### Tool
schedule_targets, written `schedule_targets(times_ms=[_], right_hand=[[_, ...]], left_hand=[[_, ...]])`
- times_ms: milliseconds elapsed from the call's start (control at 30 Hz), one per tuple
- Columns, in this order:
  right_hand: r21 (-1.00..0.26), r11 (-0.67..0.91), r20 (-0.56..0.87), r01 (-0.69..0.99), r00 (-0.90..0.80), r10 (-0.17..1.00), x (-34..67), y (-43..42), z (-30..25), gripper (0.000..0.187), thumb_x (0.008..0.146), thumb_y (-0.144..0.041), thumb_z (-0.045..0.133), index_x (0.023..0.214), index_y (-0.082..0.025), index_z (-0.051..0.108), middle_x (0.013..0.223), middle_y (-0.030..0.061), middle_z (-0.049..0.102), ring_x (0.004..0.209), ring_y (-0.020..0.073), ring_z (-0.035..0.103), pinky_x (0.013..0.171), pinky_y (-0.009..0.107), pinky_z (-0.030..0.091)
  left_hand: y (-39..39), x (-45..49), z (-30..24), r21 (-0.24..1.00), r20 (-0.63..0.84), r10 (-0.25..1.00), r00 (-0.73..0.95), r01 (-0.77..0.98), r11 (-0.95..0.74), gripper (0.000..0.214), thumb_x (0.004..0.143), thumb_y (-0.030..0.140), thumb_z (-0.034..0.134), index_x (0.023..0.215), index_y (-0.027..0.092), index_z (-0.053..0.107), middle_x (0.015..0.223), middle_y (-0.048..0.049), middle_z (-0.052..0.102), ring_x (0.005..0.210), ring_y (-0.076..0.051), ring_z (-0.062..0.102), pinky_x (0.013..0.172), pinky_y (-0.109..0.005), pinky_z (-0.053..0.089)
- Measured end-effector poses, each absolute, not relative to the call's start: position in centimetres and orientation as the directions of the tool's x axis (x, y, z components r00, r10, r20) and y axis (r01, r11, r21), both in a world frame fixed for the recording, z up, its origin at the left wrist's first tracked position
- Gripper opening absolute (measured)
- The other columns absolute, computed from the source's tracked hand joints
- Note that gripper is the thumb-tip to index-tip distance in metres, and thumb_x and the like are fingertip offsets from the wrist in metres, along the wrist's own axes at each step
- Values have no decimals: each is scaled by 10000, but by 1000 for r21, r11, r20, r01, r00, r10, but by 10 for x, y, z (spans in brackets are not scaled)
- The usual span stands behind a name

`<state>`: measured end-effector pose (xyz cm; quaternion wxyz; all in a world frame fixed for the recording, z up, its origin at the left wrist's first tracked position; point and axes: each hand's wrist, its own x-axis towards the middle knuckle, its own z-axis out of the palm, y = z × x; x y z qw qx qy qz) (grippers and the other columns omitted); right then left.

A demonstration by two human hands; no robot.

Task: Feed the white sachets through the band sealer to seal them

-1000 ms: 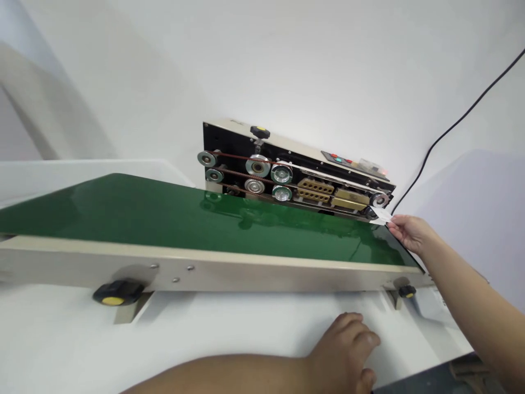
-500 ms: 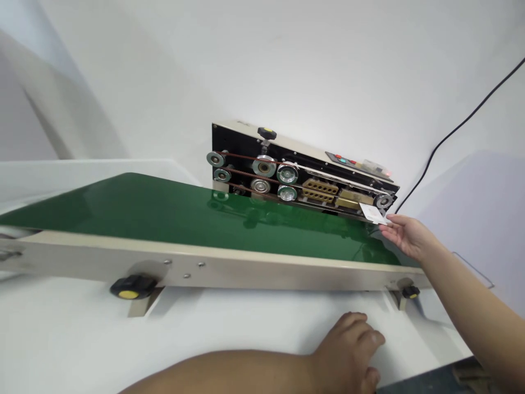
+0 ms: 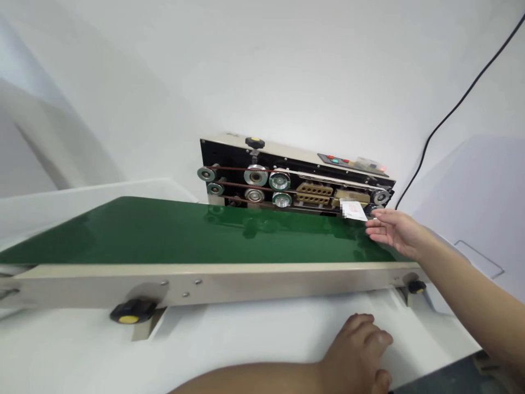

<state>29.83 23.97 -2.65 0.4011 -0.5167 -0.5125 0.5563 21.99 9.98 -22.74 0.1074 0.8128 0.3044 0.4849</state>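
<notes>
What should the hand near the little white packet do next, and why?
I think the right hand should gently nudge the white packet toward the band sealer, because the packet sits right by the sealer's front, above the green conveyor belt, and the fingers are just beside it.

Plain white walls (image 3: pixel 287 71), a black cable (image 3: pixel 451 104) running down the right-hand wall, a white tabletop (image 3: pixel 246 336), a pale ledge (image 3: pixel 61 213) at left, dark floor (image 3: pixel 447 380) in the lower right corner

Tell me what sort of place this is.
Most likely a small packaging workshop: a continuous band sealer with a control panel stands above a green conveyor belt, and a small white sachet lies at the sealer's heating blocks.
</notes>
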Motion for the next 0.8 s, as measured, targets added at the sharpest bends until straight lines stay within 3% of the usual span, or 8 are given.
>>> schedule_targets(times_ms=[167,367,500,600,700,800], right_hand=[[-985,-60,-85,163,-148,985,300,233,-25,194,779,-74,543,944,-167,506,737,74,643,600,177,647,506,241,549],[-983,152,150,107,-26,988,349,218,-11,225,727,-102,601,932,-174,542,759,72,651,603,163,635,511,227,547],[-942,313,329,122,148,933,414,215,-3,247,690,-147,620,926,-172,548,730,50,636,614,163,630,562,257,550],[-908,360,416,217,350,839,477,223,-7,281,682,-169,610,949,-178,522,719,16,620,596,144,620,588,269,551],[-845,175,453,506,501,737,545,235,-27,302,767,-197,490,1064,-151,453,818,47,625,624,133,629,620,284,554],[-564,-165,440,809,463,769,599,244,-59,331,809,-175,386,1129,-103,432,876,108,639,725,175,645,673,329,546]], left_hand=[[103,220,-236,451,684,613,395,431,-781,472,656,339,561,1077,130,515,912,-99,654,1006,-298,555,921,-443,462],[92,209,-216,555,656,660,366,358,-751,459,639,197,573,1087,122,509,975,-131,638,1001,-298,566,921,-479,467],[88,202,-210,550,645,675,357,397,-735,469,663,153,555,1123,144,470,1050,-157,624,1082,-330,535,861,-516,506],[89,199,-212,546,580,721,380,475,-690,441,717,150,547,1149,180,465,1136,-142,613,1131,-302,527,871,-464,521],[91,196,-214,518,529,748,400,546,-658,374,772,183,544,1142,200,496,1178,-122,606,1134,-263,543,882,-380,525],[95,195,-219,494,540,743,395,566,-660,312,791,239,546,1102,218,539,1148,-96,630,1106,-250,570,857,-329,535]])
